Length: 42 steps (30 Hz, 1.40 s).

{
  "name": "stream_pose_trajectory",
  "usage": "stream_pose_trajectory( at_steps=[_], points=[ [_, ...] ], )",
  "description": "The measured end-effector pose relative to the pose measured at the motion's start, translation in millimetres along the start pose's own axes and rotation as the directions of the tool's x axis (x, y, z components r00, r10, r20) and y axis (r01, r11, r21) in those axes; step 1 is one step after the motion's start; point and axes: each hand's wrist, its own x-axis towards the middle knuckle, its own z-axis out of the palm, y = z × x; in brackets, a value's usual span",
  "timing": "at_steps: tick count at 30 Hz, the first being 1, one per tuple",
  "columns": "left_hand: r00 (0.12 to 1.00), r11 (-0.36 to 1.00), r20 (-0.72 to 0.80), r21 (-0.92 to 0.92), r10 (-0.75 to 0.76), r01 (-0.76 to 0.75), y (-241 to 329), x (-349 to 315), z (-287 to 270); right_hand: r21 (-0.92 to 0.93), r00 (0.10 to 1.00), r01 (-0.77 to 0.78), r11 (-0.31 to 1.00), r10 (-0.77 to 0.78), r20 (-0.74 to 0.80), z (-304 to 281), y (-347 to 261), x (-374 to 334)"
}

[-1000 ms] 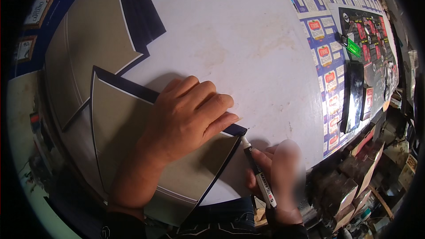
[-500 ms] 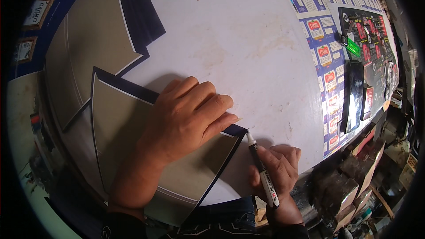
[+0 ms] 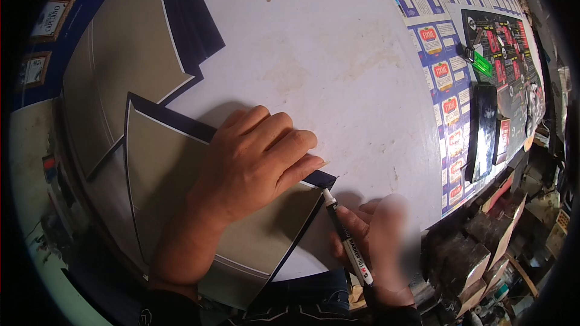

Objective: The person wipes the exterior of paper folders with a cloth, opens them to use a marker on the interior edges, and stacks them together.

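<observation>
2 hands share the tracing: left hand (image 3: 257,157) lies flat, fingers spread, pinning the grey template (image 3: 181,193) on the white sheet (image 3: 326,54); right hand (image 3: 377,247) pinches a marker (image 3: 347,244) at its corner, best kept tight against the edge.

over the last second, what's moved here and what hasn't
The right hand has slid the marker a little toward the grey card's dark corner; its tip now sits right at that edge. The left hand stays flat on the card, which has not shifted on the white table.
</observation>
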Motion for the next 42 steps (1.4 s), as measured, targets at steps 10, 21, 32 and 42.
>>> stream_pose_trajectory(
  at_steps=[10, 21, 32, 42],
  points=[
    [1.000, 1.000, -0.005, -0.002, 0.003, -0.003, 1.1, 2.1, -0.5, 0.019, 0.994, -0.075, 0.997, 0.076, -0.078, -3.2, 2.2, -1.7],
    [0.999, 0.999, 0.029, 0.024, 0.026, -0.027, 13.1, -0.3, -6.4, 0.081, 0.978, -0.086, 0.993, 0.100, -0.185, -0.4, 8.4, -9.0],
    [0.993, 0.995, -0.094, 0.064, -0.074, 0.080, 22.8, 6.7, -0.7, 0.299, 0.902, -0.023, 0.954, 0.149, -0.405, 2.2, 15.2, -11.0],
    [0.985, 0.988, -0.164, -0.152, -0.049, 0.024, 80.2, -35.5, -148.7, 0.652, 0.909, 0.059, 0.756, 0.230, -0.349, -56.7, -53.4, -15.0]
  ],
)
